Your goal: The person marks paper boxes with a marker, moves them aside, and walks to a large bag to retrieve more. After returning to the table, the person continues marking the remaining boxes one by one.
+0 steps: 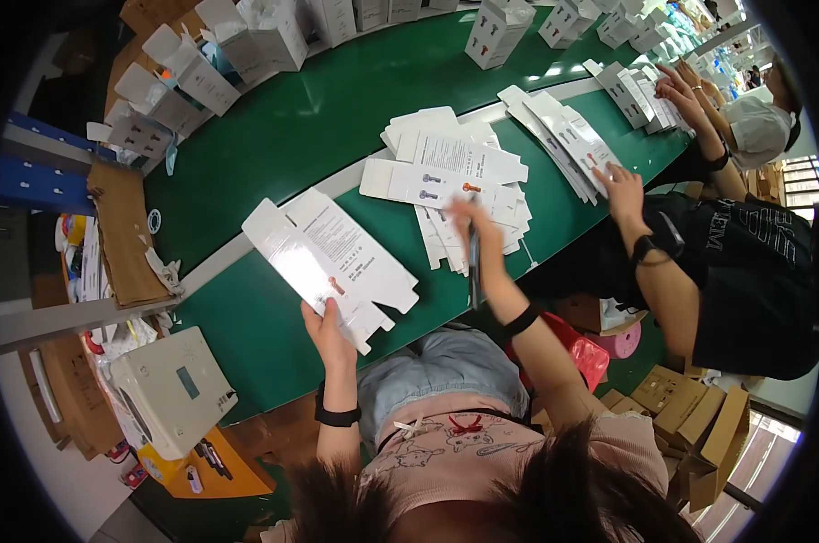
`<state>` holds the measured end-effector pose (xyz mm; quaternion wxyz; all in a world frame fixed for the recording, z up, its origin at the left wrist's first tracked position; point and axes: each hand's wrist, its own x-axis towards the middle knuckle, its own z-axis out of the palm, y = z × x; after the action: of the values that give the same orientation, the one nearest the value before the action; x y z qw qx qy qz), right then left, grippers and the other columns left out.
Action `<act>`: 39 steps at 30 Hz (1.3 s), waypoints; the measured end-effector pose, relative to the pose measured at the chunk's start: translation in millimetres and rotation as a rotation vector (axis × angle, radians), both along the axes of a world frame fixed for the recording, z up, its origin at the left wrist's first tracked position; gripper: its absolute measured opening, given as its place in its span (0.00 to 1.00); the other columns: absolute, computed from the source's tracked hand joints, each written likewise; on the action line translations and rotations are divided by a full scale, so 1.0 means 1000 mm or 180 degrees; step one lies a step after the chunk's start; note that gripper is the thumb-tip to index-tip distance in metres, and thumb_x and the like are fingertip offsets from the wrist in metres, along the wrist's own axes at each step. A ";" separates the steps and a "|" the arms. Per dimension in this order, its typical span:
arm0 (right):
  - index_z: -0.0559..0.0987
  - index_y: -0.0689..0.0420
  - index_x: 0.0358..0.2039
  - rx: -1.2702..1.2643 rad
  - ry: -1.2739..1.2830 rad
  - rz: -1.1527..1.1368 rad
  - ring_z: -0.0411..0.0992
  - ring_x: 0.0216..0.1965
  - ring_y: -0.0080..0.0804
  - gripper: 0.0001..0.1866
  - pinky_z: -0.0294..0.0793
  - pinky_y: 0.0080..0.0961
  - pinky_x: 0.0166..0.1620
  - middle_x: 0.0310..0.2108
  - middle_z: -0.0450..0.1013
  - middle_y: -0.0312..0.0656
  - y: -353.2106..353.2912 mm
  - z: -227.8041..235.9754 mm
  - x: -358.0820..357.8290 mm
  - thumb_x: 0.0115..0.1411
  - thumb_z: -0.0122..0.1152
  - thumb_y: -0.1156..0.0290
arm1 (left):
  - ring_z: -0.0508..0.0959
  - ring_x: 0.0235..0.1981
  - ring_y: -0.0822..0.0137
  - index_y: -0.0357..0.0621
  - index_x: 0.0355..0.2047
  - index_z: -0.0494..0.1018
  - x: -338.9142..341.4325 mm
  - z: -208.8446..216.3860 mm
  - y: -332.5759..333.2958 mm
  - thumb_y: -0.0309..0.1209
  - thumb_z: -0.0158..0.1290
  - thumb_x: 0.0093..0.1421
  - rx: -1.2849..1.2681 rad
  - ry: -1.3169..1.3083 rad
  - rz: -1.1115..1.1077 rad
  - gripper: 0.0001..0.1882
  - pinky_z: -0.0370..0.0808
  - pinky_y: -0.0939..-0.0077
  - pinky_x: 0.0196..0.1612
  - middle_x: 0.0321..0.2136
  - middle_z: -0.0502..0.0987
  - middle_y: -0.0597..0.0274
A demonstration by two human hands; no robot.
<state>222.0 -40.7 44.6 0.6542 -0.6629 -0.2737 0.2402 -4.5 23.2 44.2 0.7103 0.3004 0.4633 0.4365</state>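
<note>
My left hand (333, 337) grips the lower edge of a flat white carton (333, 244) with small print and an orange-brown picture on it. Its thumb lies on top of the carton. A dark pen (474, 271) is held in my right hand (480, 228), which is smeared by motion. That hand hovers over or touches the near side of a fanned pile of flat white cartons (446, 163); I cannot tell which. The uppermost carton of the pile lies crosswise and bears grey and orange pictures.
Upright white boxes (495, 34) stand along the far side of the green table (292, 118). At right, a co-worker's hand (623, 190) rests by more flat cartons (563, 136). A grey-white device (172, 389) and an orange tray (233, 471) sit at lower left. Brown cardboard boxes (676, 398) lie at lower right.
</note>
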 end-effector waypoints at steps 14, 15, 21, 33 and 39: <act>0.67 0.55 0.36 -0.1478 -0.1176 -0.0488 0.70 0.31 0.35 0.11 0.67 0.23 0.35 0.29 0.71 0.47 -0.033 -0.025 0.065 0.55 0.54 0.66 | 0.53 0.53 0.46 0.37 0.51 0.53 0.192 -0.079 0.013 0.23 0.50 0.48 0.1734 0.1715 -0.1013 0.30 0.53 0.63 0.54 0.53 0.50 0.43; 0.67 0.55 0.37 -0.1488 -0.1192 -0.0608 0.70 0.31 0.34 0.12 0.67 0.23 0.35 0.29 0.71 0.47 -0.040 -0.026 0.068 0.55 0.54 0.65 | 0.53 0.53 0.46 0.37 0.51 0.53 0.196 -0.072 0.015 0.23 0.50 0.48 0.1708 0.1733 -0.1011 0.30 0.53 0.63 0.54 0.53 0.50 0.43; 0.67 0.58 0.37 -0.1285 -0.1655 -0.1250 0.69 0.28 0.38 0.14 0.67 0.26 0.34 0.29 0.70 0.48 -0.058 -0.019 0.087 0.54 0.55 0.65 | 0.47 0.57 0.44 0.35 0.57 0.40 0.179 -0.053 0.022 0.24 0.53 0.44 0.1604 0.1736 -0.1649 0.43 0.46 0.63 0.58 0.56 0.44 0.40; 0.65 0.61 0.40 -0.0242 -0.0093 -0.1093 0.63 0.43 0.28 0.12 0.62 0.23 0.46 0.40 0.66 0.44 -0.048 -0.022 0.078 0.59 0.44 0.66 | 0.37 0.61 0.52 0.37 0.58 0.39 0.162 -0.057 -0.035 0.23 0.51 0.45 0.2341 0.1194 -0.1072 0.42 0.39 0.68 0.60 0.59 0.36 0.45; 0.61 0.63 0.40 0.0347 -0.0625 -0.0200 0.66 0.39 0.35 0.12 0.64 0.26 0.46 0.38 0.68 0.49 -0.041 0.045 -0.025 0.60 0.41 0.68 | 0.70 0.43 0.66 0.42 0.48 0.60 0.060 -0.006 -0.152 0.20 0.47 0.50 0.1277 0.0081 -0.0960 0.23 0.67 0.74 0.44 0.41 0.70 0.57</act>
<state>196.7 -82.2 89.7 0.6664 -0.6549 -0.3283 0.1382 55.2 -128.3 38.3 0.6877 0.5066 0.3262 0.4050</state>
